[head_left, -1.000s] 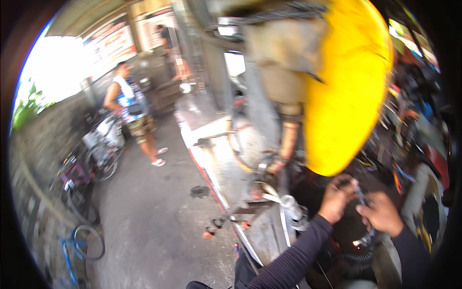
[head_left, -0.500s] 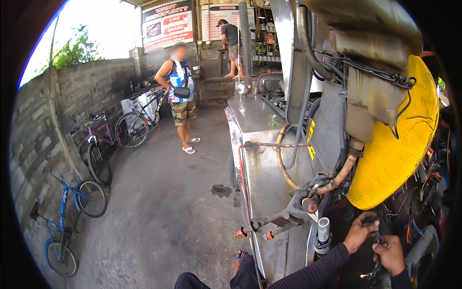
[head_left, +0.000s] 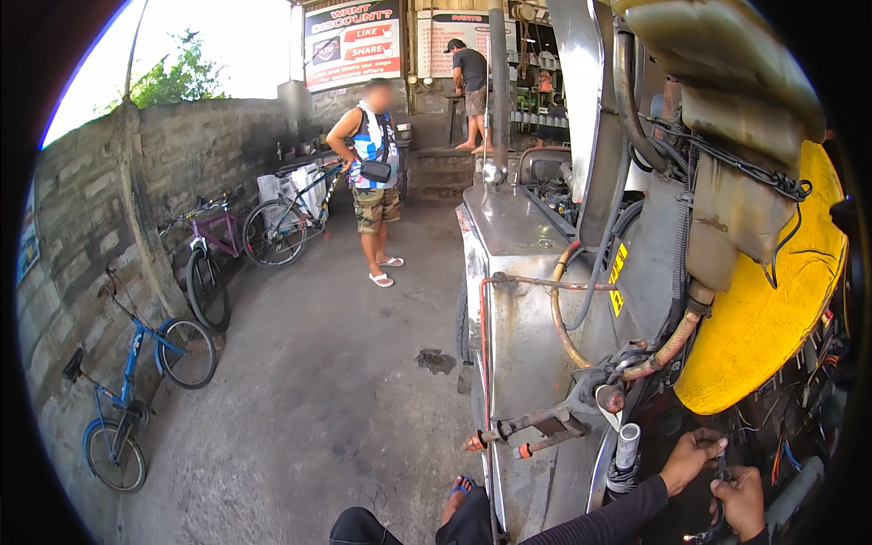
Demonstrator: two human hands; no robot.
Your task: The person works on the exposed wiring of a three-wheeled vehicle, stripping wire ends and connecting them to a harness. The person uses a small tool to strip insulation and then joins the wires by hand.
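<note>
At the lower right, my left hand (head_left: 695,460) pinches the upper end of a thin dark piece (head_left: 723,470), perhaps cable or wire; its exact kind is too small to make out. Just below and to the right, my right hand (head_left: 739,502) closes its fingers and thumb round the same piece. A small bright spot (head_left: 688,538) shows under the right hand at the picture's lower edge. Both hands work below a yellow seat-like panel (head_left: 763,318), beside loose coloured wires (head_left: 783,461). A metal tube (head_left: 627,447) stands left of my left hand.
A metal-bodied vehicle (head_left: 536,436) with pipes and hoses fills the right side. A bolted linkage (head_left: 545,427) juts out left of my arm. Bicycles (head_left: 127,391) lean along the block wall. One person (head_left: 372,163) stands on the concrete floor; another person (head_left: 470,82) is farther back.
The view has swung a little left, so the surroundings sit farther right. Both hands keep hold of the thin dark piece, close together as before.
</note>
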